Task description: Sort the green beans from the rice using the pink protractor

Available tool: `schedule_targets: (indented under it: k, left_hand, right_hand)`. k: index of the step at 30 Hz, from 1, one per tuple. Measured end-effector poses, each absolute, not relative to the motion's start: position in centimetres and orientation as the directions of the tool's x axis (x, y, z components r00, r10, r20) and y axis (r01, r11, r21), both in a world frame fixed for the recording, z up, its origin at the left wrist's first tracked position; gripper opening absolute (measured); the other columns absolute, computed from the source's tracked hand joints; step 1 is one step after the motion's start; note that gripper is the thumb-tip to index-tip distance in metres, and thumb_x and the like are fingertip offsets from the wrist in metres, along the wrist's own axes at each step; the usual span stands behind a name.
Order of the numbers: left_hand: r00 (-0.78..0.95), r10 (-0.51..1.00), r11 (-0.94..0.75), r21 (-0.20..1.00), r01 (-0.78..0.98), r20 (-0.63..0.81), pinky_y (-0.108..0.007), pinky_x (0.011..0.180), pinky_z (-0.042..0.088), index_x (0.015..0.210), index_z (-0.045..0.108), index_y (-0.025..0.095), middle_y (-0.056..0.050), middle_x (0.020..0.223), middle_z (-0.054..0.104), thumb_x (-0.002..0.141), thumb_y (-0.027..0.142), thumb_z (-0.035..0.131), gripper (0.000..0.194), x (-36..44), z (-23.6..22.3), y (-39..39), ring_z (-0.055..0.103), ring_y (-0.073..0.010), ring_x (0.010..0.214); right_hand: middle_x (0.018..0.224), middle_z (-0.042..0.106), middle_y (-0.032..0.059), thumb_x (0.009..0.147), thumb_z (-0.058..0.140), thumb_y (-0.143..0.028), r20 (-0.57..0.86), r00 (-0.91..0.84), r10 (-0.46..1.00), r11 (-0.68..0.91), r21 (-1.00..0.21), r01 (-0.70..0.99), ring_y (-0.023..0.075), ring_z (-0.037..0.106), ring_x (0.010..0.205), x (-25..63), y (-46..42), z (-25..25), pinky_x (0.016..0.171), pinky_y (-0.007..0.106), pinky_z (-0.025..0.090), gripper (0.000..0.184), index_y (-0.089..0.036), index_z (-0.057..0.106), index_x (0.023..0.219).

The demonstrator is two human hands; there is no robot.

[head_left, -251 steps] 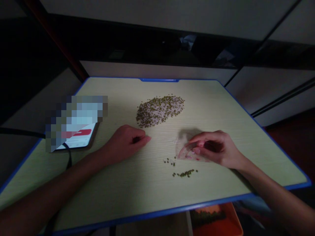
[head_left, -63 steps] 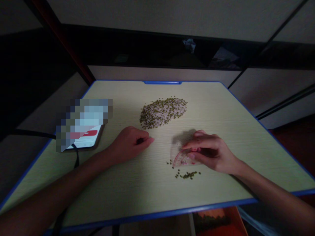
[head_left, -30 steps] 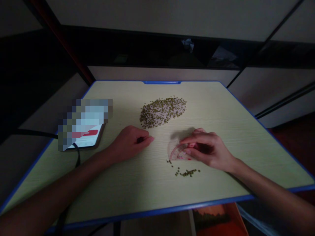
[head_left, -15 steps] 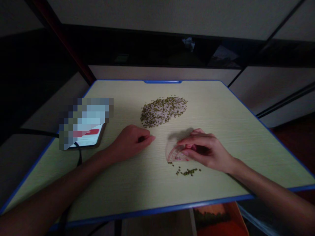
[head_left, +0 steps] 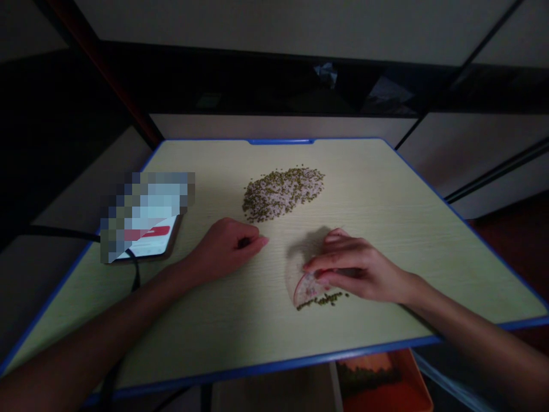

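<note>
My right hand (head_left: 358, 266) grips a clear protractor (head_left: 306, 288) with pink markings, its straight edge toward me. Along that edge lies a short row of green beans (head_left: 332, 300), touching it at the left end. Farther back on the table is a mixed pile (head_left: 283, 191) of green beans and pale grains, apart from both hands. My left hand (head_left: 234, 246) rests on the table in front of the pile, fingers curled with thumb and forefinger together; whatever they may hold does not show.
A phone (head_left: 150, 243) with a lit screen, partly blurred out, lies at the left of the blue-edged table (head_left: 214, 343), near a dark cable (head_left: 135, 269). Below the front edge, an orange container (head_left: 403, 377) holds green beans, beside a pale container (head_left: 274, 392).
My right hand has drawn the protractor toward me and slightly left, bringing its edge to the bean row. Stray beans left of the row have been gathered in. My left hand has stayed put.
</note>
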State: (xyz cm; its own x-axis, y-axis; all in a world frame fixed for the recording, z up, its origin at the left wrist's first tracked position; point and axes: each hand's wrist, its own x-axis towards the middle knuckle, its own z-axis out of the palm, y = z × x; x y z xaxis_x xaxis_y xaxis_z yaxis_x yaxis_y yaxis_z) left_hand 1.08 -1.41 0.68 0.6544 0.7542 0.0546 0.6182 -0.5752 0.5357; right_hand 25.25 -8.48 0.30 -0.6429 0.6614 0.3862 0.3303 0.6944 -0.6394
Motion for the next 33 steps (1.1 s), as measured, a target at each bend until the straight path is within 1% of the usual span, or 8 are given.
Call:
schedule_targets:
  k: [7,11,14,25,27,30,32,33]
  left_hand:
    - [0.652,0.756,-0.573,0.537,0.619,0.057,-0.021,0.045,0.021,0.045,0.032,0.016,0.006,0.042,0.028,0.078,0.032,0.043,0.039,1.1,0.7,-1.4,0.028,-0.0052,0.041]
    - [0.650,0.758,-0.569,0.536,0.623,0.050,-0.021,0.045,0.020,0.044,0.032,0.016,0.006,0.041,0.028,0.078,0.033,0.042,0.039,1.1,0.7,-1.5,0.028,-0.0053,0.041]
    - [0.650,0.757,-0.571,0.541,0.617,0.058,-0.021,0.045,0.020,0.045,0.032,0.016,0.006,0.042,0.028,0.078,0.033,0.042,0.039,1.1,0.7,-1.5,0.028,-0.0053,0.042]
    - [0.643,0.763,-0.568,0.544,0.618,0.067,-0.022,0.046,0.020,0.045,0.031,0.017,0.006,0.041,0.028,0.077,0.034,0.043,0.039,1.1,0.5,-1.4,0.028,-0.0055,0.042]
    - [0.641,0.764,-0.567,0.547,0.617,0.070,-0.022,0.046,0.020,0.045,0.030,0.017,0.006,0.042,0.027,0.077,0.033,0.043,0.039,1.1,0.4,-1.4,0.028,-0.0055,0.042]
    - [0.644,0.761,-0.570,0.551,0.610,0.076,-0.022,0.046,0.020,0.045,0.028,0.017,0.006,0.042,0.027,0.077,0.033,0.043,0.039,1.1,0.4,-1.4,0.027,-0.0056,0.042]
    - [0.650,0.756,-0.576,0.556,0.599,0.083,-0.022,0.046,0.020,0.045,0.028,0.017,0.006,0.042,0.026,0.077,0.033,0.042,0.039,1.1,0.4,-1.4,0.028,-0.0056,0.042]
    - [0.652,0.753,-0.579,0.557,0.595,0.086,-0.022,0.047,0.020,0.045,0.028,0.017,0.006,0.042,0.026,0.077,0.033,0.042,0.039,1.1,0.4,-1.4,0.028,-0.0057,0.042]
  right_hand:
    - [0.085,0.071,0.0037,0.085,0.056,-0.017,0.352,-0.697,0.624,0.700,-0.648,0.300,0.0139,0.057,0.074,25.3,-8.5,0.7,0.080,0.034,0.036,0.017,-0.015,0.065,0.099]
    - [0.078,0.069,0.0044,0.086,0.055,-0.020,0.325,-0.717,0.616,0.692,-0.658,0.297,0.0148,0.057,0.073,25.5,-8.6,0.7,0.079,0.034,0.035,0.017,-0.014,0.066,0.097]
    - [0.073,0.067,0.0035,0.086,0.054,-0.020,0.313,-0.728,0.610,0.688,-0.665,0.290,0.0146,0.057,0.071,25.6,-8.6,0.8,0.077,0.034,0.036,0.016,-0.014,0.066,0.095]
    - [0.072,0.067,0.0011,0.087,0.053,-0.022,0.263,-0.743,0.616,0.666,-0.678,0.312,0.0131,0.058,0.069,26.1,-8.6,1.4,0.077,0.034,0.041,0.015,-0.018,0.066,0.093]
    - [0.071,0.068,0.0022,0.086,0.055,-0.024,0.309,-0.667,0.678,0.644,-0.687,0.337,0.0129,0.058,0.067,26.6,-8.8,1.5,0.069,0.031,0.045,0.015,-0.016,0.067,0.092]
    - [0.071,0.066,0.0010,0.079,0.063,-0.022,0.393,-0.375,0.840,0.531,-0.742,0.410,0.0113,0.060,0.062,27.3,-10.0,2.0,0.055,0.023,0.046,0.020,-0.017,0.063,0.098]
    - [0.068,0.065,-0.0024,0.074,0.068,-0.017,0.470,-0.171,0.866,0.490,-0.731,0.474,0.0107,0.061,0.060,27.1,-11.7,2.5,0.056,0.022,0.048,0.024,-0.020,0.061,0.097]
    - [0.068,0.065,-0.0026,0.072,0.070,-0.015,0.510,-0.132,0.850,0.498,-0.695,0.519,0.0112,0.061,0.062,26.8,-12.9,2.8,0.058,0.023,0.048,0.021,-0.021,0.062,0.090]
